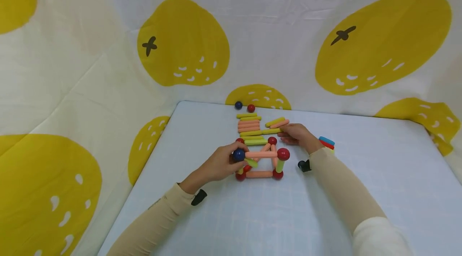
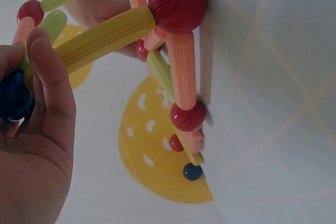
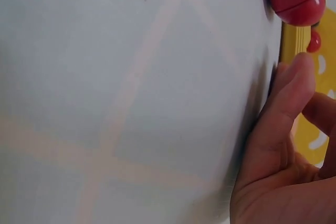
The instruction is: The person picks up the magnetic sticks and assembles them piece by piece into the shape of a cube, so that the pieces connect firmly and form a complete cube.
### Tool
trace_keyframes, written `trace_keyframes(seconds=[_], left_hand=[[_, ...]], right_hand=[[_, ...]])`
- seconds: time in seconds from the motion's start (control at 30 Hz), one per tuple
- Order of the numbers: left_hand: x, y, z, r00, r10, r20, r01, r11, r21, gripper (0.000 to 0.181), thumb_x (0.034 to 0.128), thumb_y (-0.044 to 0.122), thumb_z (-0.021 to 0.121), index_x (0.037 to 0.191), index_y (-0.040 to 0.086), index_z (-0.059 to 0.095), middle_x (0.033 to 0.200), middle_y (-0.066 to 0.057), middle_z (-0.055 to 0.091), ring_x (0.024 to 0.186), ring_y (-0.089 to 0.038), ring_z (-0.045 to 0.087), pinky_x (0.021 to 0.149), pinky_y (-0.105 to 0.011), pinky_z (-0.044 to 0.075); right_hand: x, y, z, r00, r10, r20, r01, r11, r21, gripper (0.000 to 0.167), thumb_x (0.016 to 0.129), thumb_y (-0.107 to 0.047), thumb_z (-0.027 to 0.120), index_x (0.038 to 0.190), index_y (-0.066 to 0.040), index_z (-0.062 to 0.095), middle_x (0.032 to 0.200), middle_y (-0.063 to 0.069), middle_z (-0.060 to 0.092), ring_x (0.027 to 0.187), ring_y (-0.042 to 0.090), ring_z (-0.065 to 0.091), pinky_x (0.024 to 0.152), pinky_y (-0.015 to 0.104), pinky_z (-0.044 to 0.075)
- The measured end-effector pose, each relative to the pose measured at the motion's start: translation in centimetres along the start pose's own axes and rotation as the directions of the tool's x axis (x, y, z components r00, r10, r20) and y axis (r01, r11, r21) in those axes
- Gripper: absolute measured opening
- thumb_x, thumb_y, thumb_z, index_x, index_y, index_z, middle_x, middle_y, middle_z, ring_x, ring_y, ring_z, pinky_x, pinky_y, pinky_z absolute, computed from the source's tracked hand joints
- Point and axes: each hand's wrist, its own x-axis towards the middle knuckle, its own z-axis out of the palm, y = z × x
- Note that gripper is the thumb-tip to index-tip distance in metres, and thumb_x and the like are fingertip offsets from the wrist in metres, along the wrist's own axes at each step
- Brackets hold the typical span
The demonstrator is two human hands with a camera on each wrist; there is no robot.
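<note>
Balls and sticks make up an open frame [image 1: 260, 154] standing on the pale worktop [image 1: 249, 216], square in front of the person I'm watching. Of the two hands, the left hand [image 1: 224, 162] has its thumb and fingers curled round a blue ball [image 1: 239, 155] at one upper corner of it. From that corner a pink stick runs across to a red ball [image 1: 283, 154], with a lime stick [image 1: 280, 166] slanting down below. More red balls sit at the lower corners, and a yellow stick [image 2: 105, 40] rises towards the gripped corner. Over beyond the frame, the right hand [image 1: 296, 135] pinches the near end of another yellow stick [image 1: 271, 131], whose far end meets the rows of loose sticks. Those rows hold pink sticks [image 1: 249, 125] side by side, with yellow ones in front and behind. Past them, near the back edge, lie a dark blue ball [image 1: 238, 105] and a red one [image 1: 251, 108], just beside each other. A blue stick [image 1: 327, 140] and a red stick [image 1: 326, 144] lie near the right wrist, partly hidden from me.
</note>
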Motion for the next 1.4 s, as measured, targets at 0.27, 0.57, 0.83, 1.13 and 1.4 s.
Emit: trace_keyframes(seconds=[0.27,0.57,0.83,1.13,1.4], left_hand=[[0.1,0.1,-0.1,1.000,-0.002,0.007,0.002,1.000,0.019,0.035,0.0959,0.020,0.073,0.128,0.021,0.057,0.117,-0.003,0.065,0.086,-0.019,0.061,0.072,-0.024,0.054],[-0.2,0.0,-0.1,0.999,-0.039,0.015,0.039,0.999,0.002,0.035,0.0966,0.019,0.072,0.128,0.020,0.057,0.118,-0.005,0.065,0.088,-0.020,0.062,0.074,-0.025,0.055],[-0.2,0.1,-0.1,1.000,-0.018,0.017,0.018,1.000,-0.002,0.036,0.0973,0.016,0.071,0.130,0.015,0.056,0.117,-0.008,0.065,0.082,-0.018,0.063,0.071,-0.025,0.056],[0.1,0.3,0.0,1.000,-0.018,0.006,0.018,1.000,0.003,0.034,0.0965,0.017,0.072,0.127,0.020,0.057,0.120,-0.008,0.065,0.091,-0.022,0.062,0.073,-0.025,0.056],[0.0,0.2,-0.1,1.000,0.008,-0.005,-0.008,1.000,0.009,0.033,0.0966,0.018,0.072,0.126,0.018,0.058,0.118,-0.010,0.067,0.083,-0.018,0.061,0.070,-0.024,0.054]], right_hand=[[-1.0,0.9,-0.9,0.993,-0.047,0.106,0.045,0.999,0.018,0.048,0.107,-0.032,0.052,0.145,-0.003,0.047,0.092,-0.004,0.073,0.072,0.005,0.066,0.073,0.016,0.057],[-2.6,2.1,-1.6,0.980,-0.184,-0.070,0.170,0.971,-0.170,0.047,0.102,-0.038,0.060,0.139,-0.009,0.053,0.092,-0.001,0.070,0.082,0.012,0.067,0.078,0.019,0.056],[-5.4,0.4,-0.9,0.864,-0.474,-0.170,0.289,0.743,-0.604,0.031,0.094,-0.030,0.063,0.119,-0.010,0.061,0.097,0.012,0.075,0.079,0.023,0.067,0.067,0.027,0.050],[-7.5,0.4,0.0,0.702,-0.707,-0.081,0.391,0.478,-0.786,0.025,0.095,-0.023,0.067,0.115,-0.008,0.064,0.094,0.014,0.075,0.070,0.023,0.062,0.059,0.028,0.050],[-8.2,3.5,-2.5,0.895,-0.386,-0.223,0.360,0.921,-0.148,0.041,0.099,-0.035,0.066,0.129,-0.008,0.056,0.102,0.008,0.077,0.087,0.013,0.075,0.080,0.024,0.060]])
